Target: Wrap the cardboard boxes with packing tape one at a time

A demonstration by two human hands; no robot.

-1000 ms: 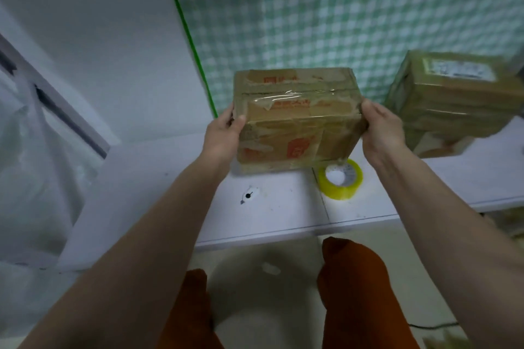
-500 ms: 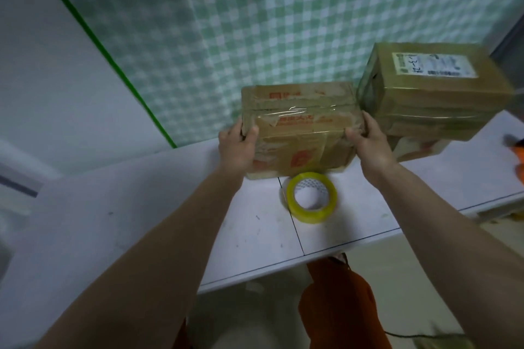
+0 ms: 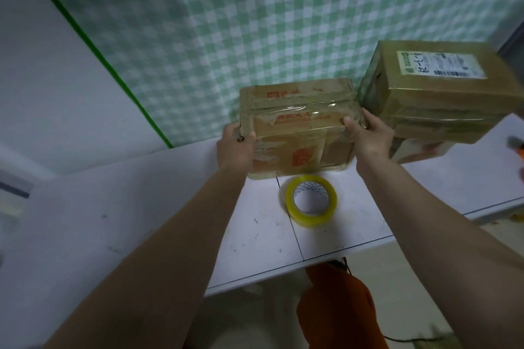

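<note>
A brown cardboard box [image 3: 297, 125] with red print and shiny tape across its top sits at the back of the white table [image 3: 255, 235]. My left hand [image 3: 235, 147] grips its left end, thumb on the front face. My right hand [image 3: 368, 136] grips its right end, thumb on the top front edge. A yellow roll of packing tape [image 3: 311, 201] lies flat on the table just in front of the box, between my forearms.
Stacked taped boxes [image 3: 436, 99], the top one with a white shipping label, stand right beside the held box. A green checked cloth [image 3: 283, 22] hangs behind. An orange object [image 3: 520, 150] lies at the right edge. My orange-clad legs [image 3: 340, 309] show below the table's front edge.
The view has swung right and downward. The box held in both hands has come down toward the table, close beside the stack of boxes. The tape roll has stayed put.
</note>
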